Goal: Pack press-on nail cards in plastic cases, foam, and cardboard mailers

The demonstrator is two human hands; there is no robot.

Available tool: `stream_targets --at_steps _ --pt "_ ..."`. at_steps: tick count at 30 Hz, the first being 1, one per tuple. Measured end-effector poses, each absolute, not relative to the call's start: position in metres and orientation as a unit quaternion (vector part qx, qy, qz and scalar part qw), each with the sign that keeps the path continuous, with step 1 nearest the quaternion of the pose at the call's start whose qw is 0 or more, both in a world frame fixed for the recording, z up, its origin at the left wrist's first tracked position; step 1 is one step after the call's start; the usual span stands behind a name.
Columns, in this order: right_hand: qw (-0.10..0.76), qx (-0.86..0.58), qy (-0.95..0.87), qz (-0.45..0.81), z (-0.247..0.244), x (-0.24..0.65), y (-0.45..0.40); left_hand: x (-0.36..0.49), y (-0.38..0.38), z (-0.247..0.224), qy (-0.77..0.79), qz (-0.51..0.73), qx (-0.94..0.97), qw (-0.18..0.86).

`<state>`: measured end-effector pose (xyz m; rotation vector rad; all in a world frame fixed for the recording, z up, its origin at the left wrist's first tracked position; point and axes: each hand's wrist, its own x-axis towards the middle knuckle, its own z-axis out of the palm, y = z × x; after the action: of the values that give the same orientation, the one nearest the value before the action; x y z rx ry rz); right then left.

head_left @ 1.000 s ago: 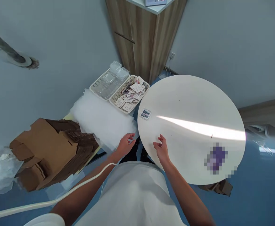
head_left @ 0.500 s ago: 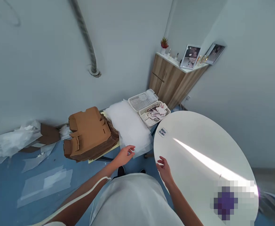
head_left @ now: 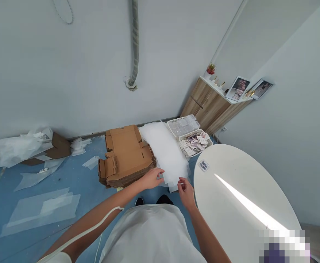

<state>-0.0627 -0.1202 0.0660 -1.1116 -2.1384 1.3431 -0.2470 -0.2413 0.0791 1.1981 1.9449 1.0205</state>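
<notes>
A stack of thin white foam sheets (head_left: 166, 149) lies in front of me, its near edge uneven. My left hand (head_left: 152, 178) is at the stack's near left side, thumb and fingers apart with nothing seen between them. Close to the near right corner, my right hand (head_left: 186, 191) has loosely bent fingers and holds nothing visible; I cannot tell whether it touches the sheets. Flattened brown cardboard boxes (head_left: 128, 151) are piled left of the foam, right beside my left hand. The rim of a round white table (head_left: 231, 164) is just right of my right hand.
Behind the foam are a basket of clear plastic cases (head_left: 183, 126) and a basket of printed cards (head_left: 195, 142). A small clear case (head_left: 203, 165) lies on the table. A wooden cabinet (head_left: 211, 106) stands in the corner. Loose foam scraps (head_left: 43, 208) litter the blue floor.
The view has swung left, so the surroundings sit further right. My hands have come closer together, and my right hand has moved from over the table edge toward the foam stack.
</notes>
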Motion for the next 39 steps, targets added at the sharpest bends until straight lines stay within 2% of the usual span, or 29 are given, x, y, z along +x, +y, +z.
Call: stream_targets --at_steps 7,15,20,23,27,31,35,39 --pt "0.147 -0.303 -0.856 0.393 0.059 -0.083 -0.104 -0.271 -0.208 0.081 0.757 0.332 0.460 0.326" --pt "0.094 -0.236 -0.912 0.321 0.030 -0.159 -0.041 -0.299 -0.159 0.072 0.775 0.203 0.448 0.398" --pt "0.011 -0.213 -0.931 0.295 -0.005 -0.209 -0.020 -0.318 -0.118 0.059 0.786 0.130 0.420 0.434" --pt "-0.021 -0.237 -0.923 0.301 -0.022 -0.227 -0.016 -0.326 -0.095 0.048 0.776 0.090 0.454 0.429" --pt "0.014 -0.330 -0.900 0.285 -0.030 -0.236 -0.004 -0.332 -0.082 0.029 0.801 0.018 0.442 0.403" --pt "0.004 -0.394 -0.875 0.282 -0.032 -0.241 0.014 -0.331 -0.085 0.013 0.806 -0.040 0.405 0.430" --pt "-0.004 -0.452 -0.846 0.282 -0.034 -0.249 0.024 -0.328 -0.090 0.008 0.805 -0.047 0.409 0.428" --pt "0.015 -0.443 -0.853 0.276 -0.035 -0.253 0.024 -0.327 -0.094 0.009 0.808 -0.036 0.421 0.410"
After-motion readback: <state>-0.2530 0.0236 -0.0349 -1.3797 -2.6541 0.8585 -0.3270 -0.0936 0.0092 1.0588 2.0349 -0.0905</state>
